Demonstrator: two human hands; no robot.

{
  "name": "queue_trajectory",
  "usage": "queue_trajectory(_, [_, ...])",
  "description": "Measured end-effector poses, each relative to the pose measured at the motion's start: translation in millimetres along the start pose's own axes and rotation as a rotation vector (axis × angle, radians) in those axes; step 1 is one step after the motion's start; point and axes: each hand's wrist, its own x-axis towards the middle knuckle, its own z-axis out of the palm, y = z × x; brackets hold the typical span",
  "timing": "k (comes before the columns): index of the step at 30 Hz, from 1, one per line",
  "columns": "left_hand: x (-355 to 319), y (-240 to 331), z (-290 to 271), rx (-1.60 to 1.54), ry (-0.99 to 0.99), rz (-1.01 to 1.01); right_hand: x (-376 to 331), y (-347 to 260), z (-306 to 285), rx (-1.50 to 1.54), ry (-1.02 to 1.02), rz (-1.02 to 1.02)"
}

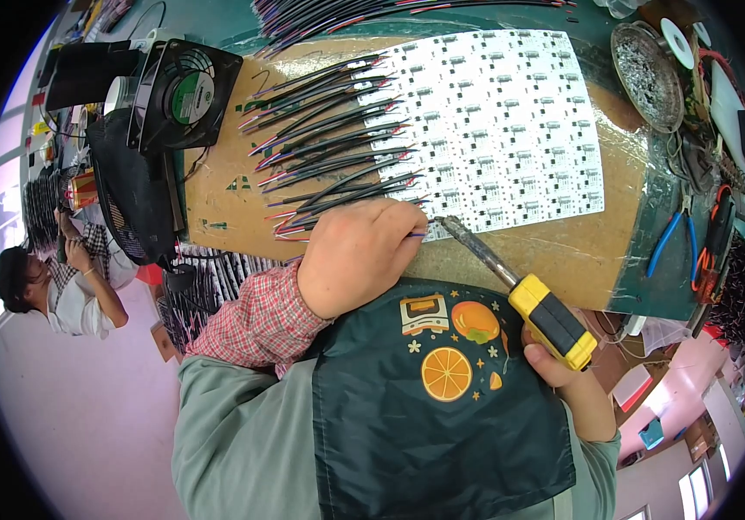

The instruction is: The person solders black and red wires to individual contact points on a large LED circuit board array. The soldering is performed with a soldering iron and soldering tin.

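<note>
A white circuit board panel [511, 130] with rows of small dark components lies on a brown work board. Black-sleeved wires [320, 143] with red, blue and white ends fan out along its left side. My left hand [359, 251] is closed at the panel's lower left corner, pinching a thin wire [416, 234] between thumb and fingers. My right hand [553, 362] grips a soldering iron [550, 316] by its yellow and black handle. The iron's tip points up and left to the panel's lower edge, close beside my left fingertips; whether it touches is too small to tell.
A black fan [186, 95] stands at the left. On the right are a round metal dish [647, 76] of solder scraps, blue-handled pliers [674, 238] and orange-handled cutters [715, 238]. More wires [346, 17] lie at the far edge. Another person [74, 273] works at the left.
</note>
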Motion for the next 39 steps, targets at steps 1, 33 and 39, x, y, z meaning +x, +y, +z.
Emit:
queue_trajectory(1, [0.0,0.3,0.0,0.001,0.003,-0.002,1.7,-0.5,-0.7,-0.037,0.0,-0.039])
queue_trajectory(33, [3.2,0.7,-1.7,-0.032,-0.012,0.024,-0.2,4.7,-7.9,-0.074,-0.048,-0.126])
queue_trajectory(39, [1.7,2.5,-0.6,0.026,0.01,0.066,-0.9,2.1,-7.0,-0.086,-0.058,-0.12])
